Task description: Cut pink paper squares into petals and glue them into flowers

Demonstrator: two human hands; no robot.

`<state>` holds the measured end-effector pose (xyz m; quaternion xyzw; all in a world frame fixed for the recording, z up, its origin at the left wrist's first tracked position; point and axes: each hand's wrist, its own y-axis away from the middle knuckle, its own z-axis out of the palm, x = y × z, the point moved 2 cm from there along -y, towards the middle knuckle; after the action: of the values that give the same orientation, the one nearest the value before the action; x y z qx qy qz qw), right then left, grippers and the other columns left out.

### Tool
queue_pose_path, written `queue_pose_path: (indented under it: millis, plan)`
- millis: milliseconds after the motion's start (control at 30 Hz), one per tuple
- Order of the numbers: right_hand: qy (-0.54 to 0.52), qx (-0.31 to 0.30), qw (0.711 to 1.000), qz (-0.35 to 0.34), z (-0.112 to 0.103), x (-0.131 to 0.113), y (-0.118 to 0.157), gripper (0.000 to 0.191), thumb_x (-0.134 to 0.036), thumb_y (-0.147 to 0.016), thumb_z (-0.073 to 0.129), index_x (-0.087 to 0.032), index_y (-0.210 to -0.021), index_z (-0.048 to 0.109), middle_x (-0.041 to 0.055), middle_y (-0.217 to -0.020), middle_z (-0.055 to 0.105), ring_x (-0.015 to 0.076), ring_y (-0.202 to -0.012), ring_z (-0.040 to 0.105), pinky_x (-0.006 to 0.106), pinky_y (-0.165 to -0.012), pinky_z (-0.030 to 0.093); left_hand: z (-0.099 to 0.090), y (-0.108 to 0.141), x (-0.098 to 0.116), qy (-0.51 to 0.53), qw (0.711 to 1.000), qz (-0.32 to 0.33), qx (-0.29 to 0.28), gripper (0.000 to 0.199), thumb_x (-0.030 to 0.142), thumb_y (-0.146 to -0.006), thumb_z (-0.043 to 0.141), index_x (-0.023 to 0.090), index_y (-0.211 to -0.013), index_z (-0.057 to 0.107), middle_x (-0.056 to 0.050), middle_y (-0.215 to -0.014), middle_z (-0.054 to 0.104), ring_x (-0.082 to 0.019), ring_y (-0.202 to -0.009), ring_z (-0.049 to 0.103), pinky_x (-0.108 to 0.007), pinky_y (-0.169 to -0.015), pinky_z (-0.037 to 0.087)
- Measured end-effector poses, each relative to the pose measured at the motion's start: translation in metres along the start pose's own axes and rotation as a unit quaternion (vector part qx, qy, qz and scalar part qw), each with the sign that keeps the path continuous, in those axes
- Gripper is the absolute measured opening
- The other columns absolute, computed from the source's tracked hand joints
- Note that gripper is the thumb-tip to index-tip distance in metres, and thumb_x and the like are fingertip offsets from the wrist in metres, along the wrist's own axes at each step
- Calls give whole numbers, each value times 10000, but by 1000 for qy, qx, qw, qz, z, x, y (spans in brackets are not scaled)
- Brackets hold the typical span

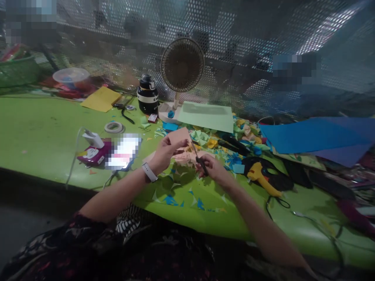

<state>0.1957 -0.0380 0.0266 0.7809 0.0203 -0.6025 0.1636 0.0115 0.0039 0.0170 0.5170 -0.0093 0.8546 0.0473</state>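
Note:
My left hand (167, 151) pinches a small peach-coloured sheet of paper (179, 135) between thumb and fingers, held up above the table. My right hand (215, 168) is closed around the dark handles of a pair of scissors (201, 160). The scissors' blades point up and left, against the right edge of the peach paper; whether they are cutting into it I cannot tell. Below and between both hands lie more peach paper pieces (184, 157). Green, blue and yellow paper scraps (202, 137) are heaped just beyond.
A fan (183, 64) and a black bottle (147, 95) stand at the back. A yellow glue gun (260, 177) with a cord lies to the right, near blue sheets (316, 134). At left are a tape roll (114, 127), a lit phone (123, 152) and a white charger (93, 139).

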Motion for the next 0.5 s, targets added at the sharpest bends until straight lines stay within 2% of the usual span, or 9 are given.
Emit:
queue_pose_path:
  millis: [167, 333, 500]
  plan:
    - [1, 11, 1000, -1, 4, 2, 0, 555, -609, -531, 834, -214, -762, 519, -41, -664, 588, 104, -547, 538, 270, -538, 499, 0, 2, -2, -22, 1000, 20, 1, 435, 390, -624, 879, 167, -937, 674, -57, -938, 737, -159, -799, 688, -237, -639, 482]
    - [7, 19, 1000, -23, 4, 4, -3, 558, -625, -542, 821, -215, -758, 510, -35, -684, 580, 105, -548, 531, 259, -517, 470, 2, 4, -2, -40, 999, 33, 6, 413, 374, -608, 889, 159, -874, 658, -33, -857, 714, -132, -725, 658, -226, -606, 472]
    - [17, 33, 999, -37, 2, 4, -2, 556, -625, -547, 822, -214, -737, 499, -38, -671, 568, 101, -558, 521, 244, -510, 445, 1, 3, -2, -46, 998, 37, -5, 402, 351, -637, 875, 160, -909, 648, -46, -904, 718, -134, -749, 668, -227, -619, 486]
